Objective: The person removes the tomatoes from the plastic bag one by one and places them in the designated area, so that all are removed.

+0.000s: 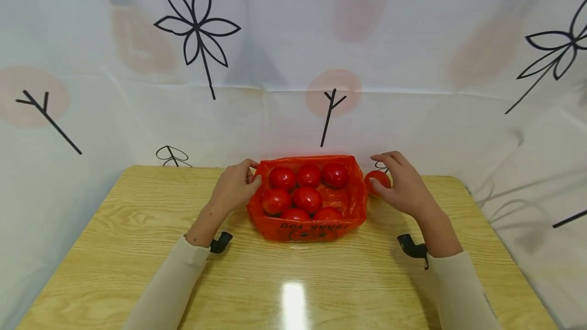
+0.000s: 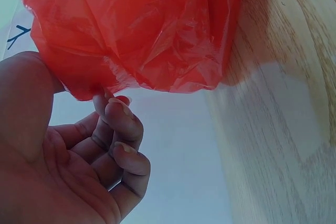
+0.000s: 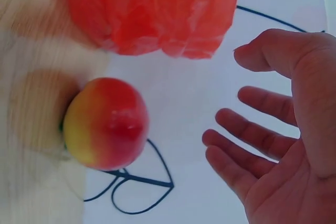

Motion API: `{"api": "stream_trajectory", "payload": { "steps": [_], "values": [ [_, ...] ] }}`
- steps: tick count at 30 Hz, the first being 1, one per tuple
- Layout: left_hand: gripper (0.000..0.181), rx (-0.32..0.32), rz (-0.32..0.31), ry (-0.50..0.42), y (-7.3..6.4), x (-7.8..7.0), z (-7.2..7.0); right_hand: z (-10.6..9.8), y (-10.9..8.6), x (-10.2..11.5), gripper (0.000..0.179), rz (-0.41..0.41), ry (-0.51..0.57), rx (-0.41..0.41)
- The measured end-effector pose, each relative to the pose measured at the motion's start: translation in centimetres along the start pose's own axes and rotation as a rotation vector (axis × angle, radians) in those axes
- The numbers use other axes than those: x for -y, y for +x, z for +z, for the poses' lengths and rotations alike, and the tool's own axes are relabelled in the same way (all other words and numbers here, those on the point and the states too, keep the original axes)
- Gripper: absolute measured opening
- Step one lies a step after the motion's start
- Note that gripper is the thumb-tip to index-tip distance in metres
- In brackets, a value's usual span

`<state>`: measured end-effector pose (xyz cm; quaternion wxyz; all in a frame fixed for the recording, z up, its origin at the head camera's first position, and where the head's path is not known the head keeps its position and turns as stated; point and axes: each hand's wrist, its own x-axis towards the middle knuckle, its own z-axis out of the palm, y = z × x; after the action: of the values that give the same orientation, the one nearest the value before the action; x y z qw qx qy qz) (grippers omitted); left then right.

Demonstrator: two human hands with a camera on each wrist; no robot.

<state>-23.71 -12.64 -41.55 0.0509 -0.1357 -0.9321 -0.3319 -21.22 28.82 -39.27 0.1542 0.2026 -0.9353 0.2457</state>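
Observation:
An open red plastic bag point(image 1: 302, 232) with "THANK YOU" lettering stands on the table, several shiny red apples point(image 1: 308, 199) inside it. At its left side my left hand point(image 1: 233, 186) pinches the bag's edge between thumb and forefinger; in the left wrist view the other fingers curl loosely below the red plastic point(image 2: 142, 30). One red and yellow apple point(image 3: 107, 124) sits on the table just right of the bag. My right hand point(image 1: 405, 185) hovers by this apple with fingers spread and slightly bent. The right wrist view shows a gap between the fingers and the fruit.
The light wood table point(image 1: 151, 228) ends at a white cloth backdrop point(image 1: 284, 39) with black plant drawings, close behind the bag. Black devices point(image 1: 411, 247) are strapped at both wrists, beside the cream sleeves point(image 1: 458, 289).

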Motion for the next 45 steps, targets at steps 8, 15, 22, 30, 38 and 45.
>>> {"api": "stream_trajectory", "payload": {
  "steps": [8,15,22,30,38,45],
  "values": [
    [0.036,0.006,-0.005,-0.002,0.0,-0.1,0.1,-0.4,0.0,1.9,0.049,-0.039,-0.023,-0.005],
    [0.035,0.002,0.009,-0.001,0.1,-0.2,0.1,-0.2,0.1,3.1,0.043,-0.12,-0.026,0.011],
    [0.034,0.004,0.01,-0.005,0.1,-0.4,0.0,0.3,0.1,4.3,0.042,-0.205,-0.019,0.028],
    [0.034,0.009,0.007,-0.002,0.1,-0.5,-0.1,1.6,0.0,5.4,0.041,-0.251,-0.013,0.067],
    [0.034,0.016,-0.001,0.001,0.0,-0.3,0.0,2.5,-0.1,6.7,0.039,-0.234,0.023,0.182],
    [0.034,0.012,0.003,0.009,0.0,-0.2,0.0,3.0,-0.1,7.1,0.036,-0.223,0.028,0.277]
  ]
}}
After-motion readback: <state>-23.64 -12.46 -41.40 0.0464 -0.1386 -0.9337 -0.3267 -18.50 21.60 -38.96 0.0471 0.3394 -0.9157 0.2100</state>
